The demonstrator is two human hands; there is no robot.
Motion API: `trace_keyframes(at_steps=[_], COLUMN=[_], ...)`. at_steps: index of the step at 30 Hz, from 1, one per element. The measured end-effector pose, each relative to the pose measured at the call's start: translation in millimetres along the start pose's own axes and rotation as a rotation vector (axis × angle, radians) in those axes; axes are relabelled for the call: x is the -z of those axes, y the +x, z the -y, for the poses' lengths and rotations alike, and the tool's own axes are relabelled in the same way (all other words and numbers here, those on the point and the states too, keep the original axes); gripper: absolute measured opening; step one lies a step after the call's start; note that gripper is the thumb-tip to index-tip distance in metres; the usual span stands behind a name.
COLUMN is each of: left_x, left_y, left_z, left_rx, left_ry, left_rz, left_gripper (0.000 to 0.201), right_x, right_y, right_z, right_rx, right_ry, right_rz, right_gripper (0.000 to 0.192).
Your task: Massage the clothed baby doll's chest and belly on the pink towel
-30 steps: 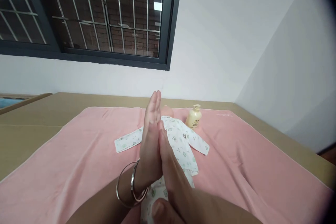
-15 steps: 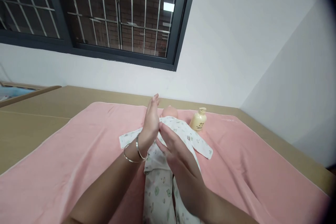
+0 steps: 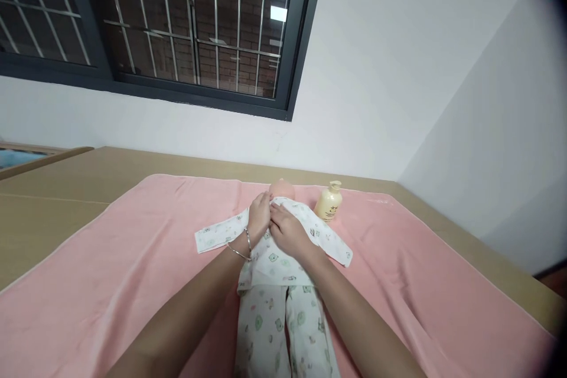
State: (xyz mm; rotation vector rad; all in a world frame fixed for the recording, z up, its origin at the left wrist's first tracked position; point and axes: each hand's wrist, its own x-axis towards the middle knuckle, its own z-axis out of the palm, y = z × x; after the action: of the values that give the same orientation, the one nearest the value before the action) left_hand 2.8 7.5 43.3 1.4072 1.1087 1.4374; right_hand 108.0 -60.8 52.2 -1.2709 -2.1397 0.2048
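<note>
The head view looks down along two bare forearms to a doll (image 3: 283, 189) lying on its back on a pink towel (image 3: 133, 260), its smooth, round, hairless head pointing toward the far wall. The doll wears a soft white cotton suit (image 3: 277, 283) printed with small green figures; the sleeves spread flat to either side and the two trouser legs run toward the camera. The left hand (image 3: 259, 221), with two thin metal bangles (image 3: 241, 245) on its wrist, rests on the doll's chest just below the neck, fingers curled down and together onto the cloth. The right hand (image 3: 287, 230) lies touching it on the same spot, fingers likewise bent and pressed on the suit's collar area; whether either hand pinches the fabric cannot be told. Just beside the doll's head, on its far right, stands a small cream plastic bottle (image 3: 328, 202) with rounded shoulders and a pump top, upright on the towel. The towel is smooth with a few shallow folds and covers a flat tan bed (image 3: 53, 201) of cardboard-like look. Behind rise plain white walls and a dark-framed window (image 3: 177, 29) with metal bars before brick.
</note>
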Motion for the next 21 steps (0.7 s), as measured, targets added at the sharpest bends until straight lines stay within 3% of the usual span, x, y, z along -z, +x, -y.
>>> trace_keyframes(at_steps=[2, 4, 8, 11, 14, 17, 21], left_x=[-0.7, -0.1, 0.5, -0.3, -0.7, -0.7, -3.8], left_y=[-4, -7, -10, -10, -12, -12, -16], left_z=[8, 12, 12, 12, 14, 14, 9], left_rx=[-0.061, -0.107, -0.122, -0.12, -0.148, -0.202, -0.229], left_ry=[0.069, 0.125, 0.18, 0.199, 0.2, 0.293, 0.664], left_rz=[0.005, 0.011, 0.003, -0.001, 0.01, 0.055, 0.103], left_gripper=[0.035, 0.035, 0.038, 0.037, 0.036, 0.037, 0.035], right_x=[4, 8, 4, -2, -1, 5, 7], right_y=[1, 1, -2, -4, -3, -1, 0], right_z=[-20, -31, -20, -4, -6, -25, -45], right_rx=[-0.044, -0.192, -0.44, -0.312, -0.127, -0.212, -0.422], right_ry=[-0.068, -0.131, -0.287, -0.318, -0.244, -0.185, -0.195], right_rz=[0.0, -0.019, -0.014, 0.073, 0.143, 0.078, -0.042], right_gripper=[0.042, 0.045, 0.055, 0.054, 0.05, 0.048, 0.053])
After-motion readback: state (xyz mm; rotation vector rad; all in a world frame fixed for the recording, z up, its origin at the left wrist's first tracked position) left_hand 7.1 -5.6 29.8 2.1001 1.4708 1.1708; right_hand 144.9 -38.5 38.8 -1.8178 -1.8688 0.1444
